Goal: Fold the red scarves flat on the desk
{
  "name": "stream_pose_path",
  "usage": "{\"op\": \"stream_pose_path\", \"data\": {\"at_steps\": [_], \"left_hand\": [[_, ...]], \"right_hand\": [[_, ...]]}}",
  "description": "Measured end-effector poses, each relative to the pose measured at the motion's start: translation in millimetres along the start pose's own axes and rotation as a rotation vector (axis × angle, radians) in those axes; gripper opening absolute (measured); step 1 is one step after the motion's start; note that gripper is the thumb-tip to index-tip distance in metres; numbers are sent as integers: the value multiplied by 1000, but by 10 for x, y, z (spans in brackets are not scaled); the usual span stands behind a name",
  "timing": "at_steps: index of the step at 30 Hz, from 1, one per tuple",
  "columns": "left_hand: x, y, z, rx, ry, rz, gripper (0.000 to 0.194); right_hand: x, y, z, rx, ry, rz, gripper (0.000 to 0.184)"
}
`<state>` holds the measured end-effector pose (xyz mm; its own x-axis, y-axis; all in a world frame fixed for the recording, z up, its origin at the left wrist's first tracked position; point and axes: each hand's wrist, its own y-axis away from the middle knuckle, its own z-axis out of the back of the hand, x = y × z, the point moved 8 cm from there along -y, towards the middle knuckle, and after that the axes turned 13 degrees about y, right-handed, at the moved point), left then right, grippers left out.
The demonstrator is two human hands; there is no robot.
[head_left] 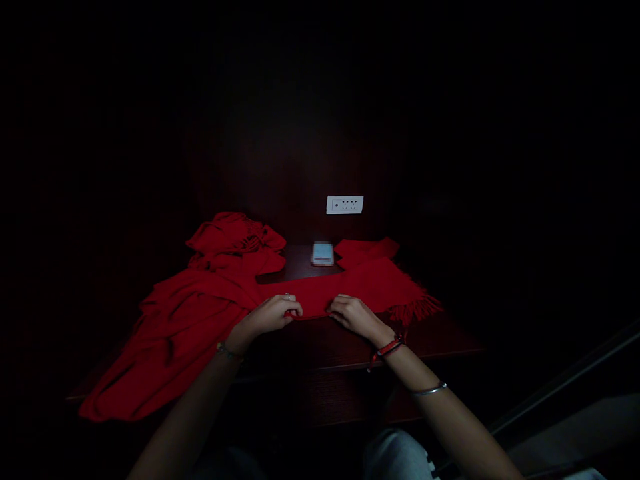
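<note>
A red fringed scarf lies spread across a dark wooden table. Its tasselled end rests at the right, and its loose, wrinkled length hangs over the front edge at the left. My left hand pinches the scarf's near edge, fingers curled over the cloth. A short way to the right, my right hand grips the same edge with bent fingers. Between the two hands the edge runs nearly straight. Part of the cloth under the fingers is hidden.
A bunched red cloth heap sits at the back left, another folded red piece at the back right. Between them lies a small pale square object. A white socket panel is on the dark wall. The table's front edge is near me.
</note>
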<state>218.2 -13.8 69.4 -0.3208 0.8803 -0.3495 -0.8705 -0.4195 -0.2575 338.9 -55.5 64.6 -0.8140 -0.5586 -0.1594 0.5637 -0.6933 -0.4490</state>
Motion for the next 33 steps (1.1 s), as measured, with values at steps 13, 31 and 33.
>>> {"op": "stream_pose_path", "data": {"at_steps": [13,31,33], "left_hand": [[-117,94,-57,167,94,30,27],[196,-303,-390,353,-56,409,41],[340,-263,-296,352,-119,598,41]], "right_hand": [[66,245,16,86,139,-20,22],[122,338,28,118,147,-103,25],[119,332,32,115,158,-114,25]]}}
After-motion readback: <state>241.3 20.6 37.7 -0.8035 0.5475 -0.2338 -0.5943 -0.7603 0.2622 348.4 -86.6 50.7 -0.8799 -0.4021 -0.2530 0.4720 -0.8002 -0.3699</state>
